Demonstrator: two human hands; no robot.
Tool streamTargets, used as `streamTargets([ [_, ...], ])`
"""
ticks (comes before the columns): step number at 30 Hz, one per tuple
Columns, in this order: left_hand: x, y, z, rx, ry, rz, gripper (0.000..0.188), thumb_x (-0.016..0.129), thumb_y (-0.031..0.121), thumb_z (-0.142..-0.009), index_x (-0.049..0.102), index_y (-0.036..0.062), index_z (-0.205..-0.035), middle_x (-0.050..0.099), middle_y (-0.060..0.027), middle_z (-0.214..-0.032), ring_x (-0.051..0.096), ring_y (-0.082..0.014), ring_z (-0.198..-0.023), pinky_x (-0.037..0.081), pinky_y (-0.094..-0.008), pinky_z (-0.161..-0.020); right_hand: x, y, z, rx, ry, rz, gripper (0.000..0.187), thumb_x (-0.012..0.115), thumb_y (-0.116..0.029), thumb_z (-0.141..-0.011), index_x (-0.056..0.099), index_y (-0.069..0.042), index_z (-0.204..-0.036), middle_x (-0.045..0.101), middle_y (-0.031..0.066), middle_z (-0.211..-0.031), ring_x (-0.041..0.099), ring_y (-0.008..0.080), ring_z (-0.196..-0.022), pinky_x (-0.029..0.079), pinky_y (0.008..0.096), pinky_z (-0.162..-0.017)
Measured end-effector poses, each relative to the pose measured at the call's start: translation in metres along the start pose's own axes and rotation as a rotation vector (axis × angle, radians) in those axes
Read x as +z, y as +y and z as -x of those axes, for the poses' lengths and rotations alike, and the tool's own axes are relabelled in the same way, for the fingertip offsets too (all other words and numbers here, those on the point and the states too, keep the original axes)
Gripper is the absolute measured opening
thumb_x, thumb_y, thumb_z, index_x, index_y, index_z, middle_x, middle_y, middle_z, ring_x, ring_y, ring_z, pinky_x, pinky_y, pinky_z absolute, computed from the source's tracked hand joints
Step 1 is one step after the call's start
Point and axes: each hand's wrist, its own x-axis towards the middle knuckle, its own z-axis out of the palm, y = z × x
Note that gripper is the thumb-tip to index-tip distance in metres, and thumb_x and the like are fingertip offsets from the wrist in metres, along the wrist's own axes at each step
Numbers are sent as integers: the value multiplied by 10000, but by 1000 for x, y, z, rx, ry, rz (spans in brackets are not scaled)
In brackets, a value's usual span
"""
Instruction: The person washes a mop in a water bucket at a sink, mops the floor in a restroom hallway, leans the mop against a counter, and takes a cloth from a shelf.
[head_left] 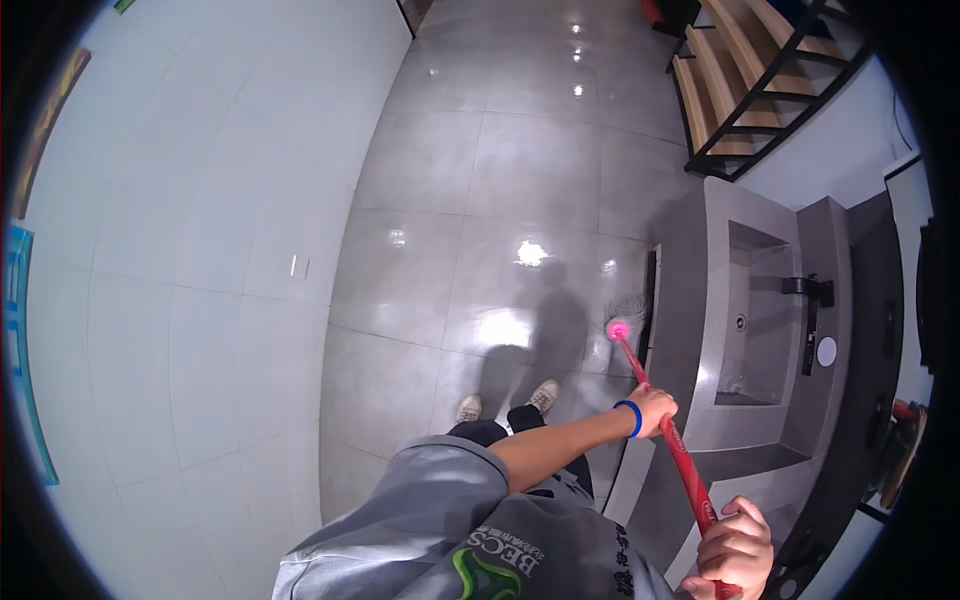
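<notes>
A mop with a red pole (686, 470) slants from the lower right down to the floor beside the sink cabinet. Its pink joint (619, 331) sits over grey strands (630, 305), which spread on the tiles close to the cabinet's base. My left hand (653, 408), with a blue band at the wrist, is wrapped round the middle of the pole. Higher up, near the pole's top end, my right hand (735, 552) is closed round it. My left arm reaches across in front of me.
To the right runs a grey sink counter (715, 300) with a basin (750, 330) and a black tap (808, 290). Past it stands a black-framed rack (735, 95) with wooden shelves. A white wall (200, 300) borders the shiny tiled floor (420, 260) on the left.
</notes>
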Motion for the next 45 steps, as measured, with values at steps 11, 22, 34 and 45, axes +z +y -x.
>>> streamTargets([
  [11,-111,-102,263,-337,-84,-261,239,648,350,-737,605,116,-734,637,-119,-816,624,-335,-833,470,-492,-743,159,10,-40,-126,117,-645,215,761,-80,-675,550,-59,-637,577,55,-671,581,255,-690,444,413,-718],
  [22,-165,-203,571,-1064,31,-355,217,626,313,-731,682,156,-871,655,-112,-1009,602,-297,-1020,410,-537,-874,372,-13,-123,-61,-441,-868,144,634,-21,-853,521,6,-768,558,97,-904,535,257,-990,422,370,-886],
  [34,38,-76,370,-622,311,-357,177,628,275,-678,616,100,-651,629,-141,-746,624,-338,-806,481,-457,-731,238,16,131,100,63,-646,130,673,81,-733,561,22,-706,587,107,-758,612,292,-855,481,421,-823],
  [45,222,128,162,-23,128,-29,157,625,221,-747,538,103,-688,584,-72,-799,581,-285,-893,420,-427,-828,97,-86,261,46,-65,-16,166,700,-70,-647,536,-46,-661,547,83,-697,583,308,-739,432,482,-783],
])
